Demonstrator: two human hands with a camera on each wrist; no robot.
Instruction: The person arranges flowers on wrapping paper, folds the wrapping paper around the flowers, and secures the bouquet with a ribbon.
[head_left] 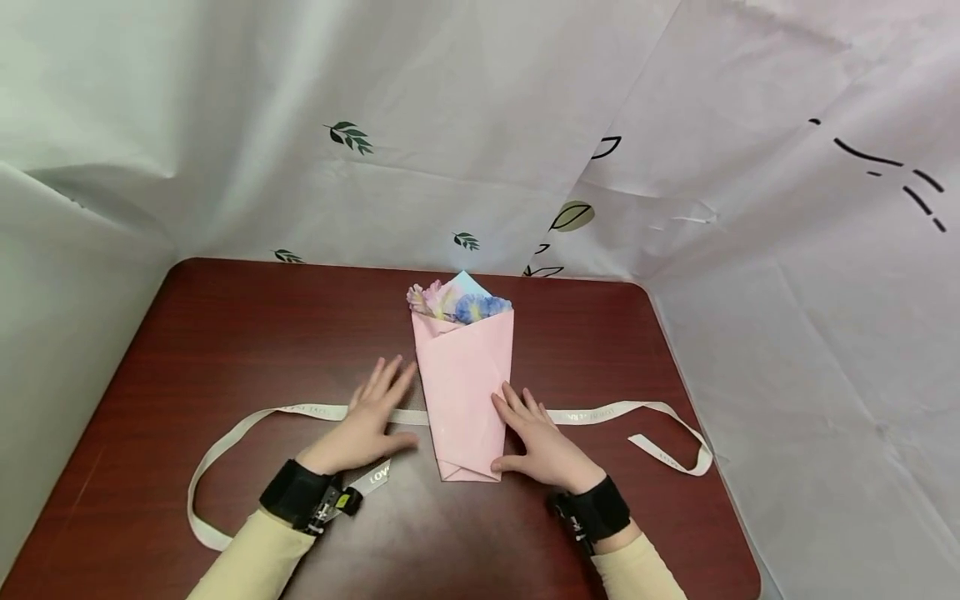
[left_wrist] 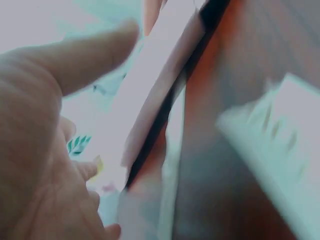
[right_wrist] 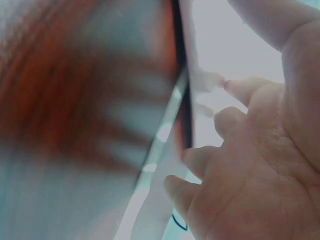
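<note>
A bouquet wrapped in pink paper (head_left: pixel 467 392) lies on the table, its pink and blue flowers (head_left: pixel 472 308) showing at the far end. Beneath it runs a long white ribbon (head_left: pixel 307 410) with printed letters, reaching out to both sides. My left hand (head_left: pixel 363 429) is spread just left of the wrap, fingers straight, over part of the ribbon. On the other side, my right hand (head_left: pixel 543 446) touches the wrap's right edge with fingertips and thumb. In the right wrist view its fingers (right_wrist: pixel 200 162) are extended beside the paper. Neither hand grips anything.
The dark red wooden table (head_left: pixel 300 333) has rounded corners. White sheeting (head_left: pixel 450 125) printed with leaves stands behind it and at both sides. The ribbon's right end (head_left: pixel 660 454) curls back near the table's right edge; its left part loops toward my left forearm.
</note>
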